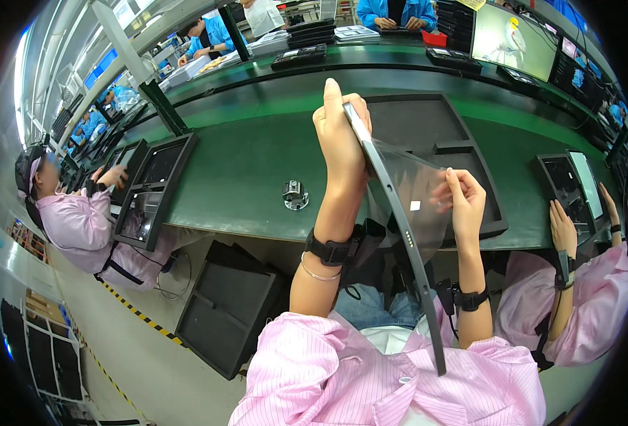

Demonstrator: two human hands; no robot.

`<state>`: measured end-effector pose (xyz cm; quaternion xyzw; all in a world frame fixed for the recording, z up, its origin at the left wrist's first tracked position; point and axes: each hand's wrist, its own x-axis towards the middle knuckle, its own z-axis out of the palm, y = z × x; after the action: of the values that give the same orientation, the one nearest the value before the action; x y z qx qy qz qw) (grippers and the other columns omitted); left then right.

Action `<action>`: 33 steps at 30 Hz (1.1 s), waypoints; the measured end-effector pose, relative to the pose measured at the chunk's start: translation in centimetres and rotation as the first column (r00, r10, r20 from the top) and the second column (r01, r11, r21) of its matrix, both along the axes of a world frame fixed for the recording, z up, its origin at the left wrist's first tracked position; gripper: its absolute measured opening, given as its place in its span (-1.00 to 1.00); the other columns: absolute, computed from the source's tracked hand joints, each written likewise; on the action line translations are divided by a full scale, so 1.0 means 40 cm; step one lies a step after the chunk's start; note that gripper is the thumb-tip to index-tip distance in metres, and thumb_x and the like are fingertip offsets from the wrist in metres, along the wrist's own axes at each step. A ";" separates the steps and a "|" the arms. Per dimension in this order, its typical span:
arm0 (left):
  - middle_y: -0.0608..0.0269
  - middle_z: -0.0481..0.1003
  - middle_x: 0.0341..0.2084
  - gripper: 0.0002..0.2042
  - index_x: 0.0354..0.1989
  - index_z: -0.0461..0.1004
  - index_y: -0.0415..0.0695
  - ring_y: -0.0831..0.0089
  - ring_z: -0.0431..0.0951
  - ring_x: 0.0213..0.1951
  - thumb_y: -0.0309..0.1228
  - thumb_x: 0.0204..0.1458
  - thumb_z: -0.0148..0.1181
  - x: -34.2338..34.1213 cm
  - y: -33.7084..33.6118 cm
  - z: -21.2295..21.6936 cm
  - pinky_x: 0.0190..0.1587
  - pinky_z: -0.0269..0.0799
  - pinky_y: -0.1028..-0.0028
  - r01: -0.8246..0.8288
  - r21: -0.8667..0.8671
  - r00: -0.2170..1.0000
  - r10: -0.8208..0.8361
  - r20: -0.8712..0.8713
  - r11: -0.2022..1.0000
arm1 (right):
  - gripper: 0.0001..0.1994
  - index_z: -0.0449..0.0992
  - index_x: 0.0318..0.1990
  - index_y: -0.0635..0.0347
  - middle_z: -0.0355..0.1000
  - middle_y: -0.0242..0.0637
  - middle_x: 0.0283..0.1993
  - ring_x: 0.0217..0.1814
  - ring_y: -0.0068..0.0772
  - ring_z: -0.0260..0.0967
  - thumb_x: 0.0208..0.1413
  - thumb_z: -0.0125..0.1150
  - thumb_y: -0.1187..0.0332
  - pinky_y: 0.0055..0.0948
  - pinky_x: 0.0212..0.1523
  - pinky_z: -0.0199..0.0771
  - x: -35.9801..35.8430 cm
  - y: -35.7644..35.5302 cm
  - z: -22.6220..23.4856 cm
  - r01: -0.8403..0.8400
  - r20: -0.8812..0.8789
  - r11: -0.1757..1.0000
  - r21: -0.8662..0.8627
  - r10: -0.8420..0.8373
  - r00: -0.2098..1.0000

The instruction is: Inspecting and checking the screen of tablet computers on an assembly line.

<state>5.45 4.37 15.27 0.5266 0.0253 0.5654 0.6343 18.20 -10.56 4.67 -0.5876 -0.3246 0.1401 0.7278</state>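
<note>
A slim grey tablet point(404, 231) is held up on its edge above the front of the bench, its narrow side facing me. My left hand point(339, 140) is closed around its upper end, thumb pointing up. A clear plastic film point(422, 181) with a small white label hangs off the right side of the tablet. My right hand point(466, 202) pinches the film's right edge between thumb and fingers. The film still meets the tablet along its left side. Whatever is on the tablet's left face is hidden by the steep angle.
Behind my hands lies a black compartment tray point(497, 202) on the green bench point(243, 163). A small metal device point(295, 194) sits left of my left forearm. Another black tray point(228, 302) stands low at left. Co-workers work at both sides, with trays point(163, 177) before them.
</note>
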 end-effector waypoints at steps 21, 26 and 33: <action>0.36 0.06 -0.88 -0.53 -0.79 0.07 -0.01 0.50 0.00 -0.85 -0.24 0.24 -0.23 0.057 0.121 -0.153 -0.77 -0.04 0.49 0.359 -0.292 0.913 -0.268 0.308 0.886 | -0.76 0.49 -0.27 0.29 0.39 -0.39 -0.63 -0.79 -0.73 0.17 0.28 0.04 0.28 -0.69 -0.78 0.03 0.012 -0.003 0.010 0.024 0.030 0.996 0.082 -0.027 0.999; 0.36 0.14 -0.70 -0.72 -0.59 0.20 -0.05 0.47 0.16 -0.61 -0.32 0.22 -0.12 0.048 0.126 -0.293 -0.50 0.13 0.48 0.622 -0.235 0.749 -0.481 0.456 0.746 | -0.79 0.47 -0.24 0.27 0.25 -0.49 -0.67 -0.80 -0.79 0.01 0.28 0.04 0.29 -0.68 -0.78 -0.04 0.020 0.010 0.019 -0.060 -0.257 0.974 0.219 0.117 0.959; 0.29 0.24 -0.39 -0.88 -0.34 0.22 -0.17 0.42 0.28 -0.27 -0.42 0.08 -0.01 0.007 0.133 -0.440 -0.04 0.27 0.47 0.062 0.733 0.785 0.420 -0.455 0.677 | -0.85 0.39 -0.20 0.24 0.03 -0.56 -0.62 -0.71 -0.75 -0.13 0.26 0.05 0.33 -0.70 -0.70 -0.07 -0.025 0.032 0.004 0.028 -0.679 0.775 0.632 0.536 0.502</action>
<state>5.72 9.69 -2.33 0.8729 0.0540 0.3991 0.2755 17.20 -9.28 4.81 -0.1449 -0.0525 0.4097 0.8991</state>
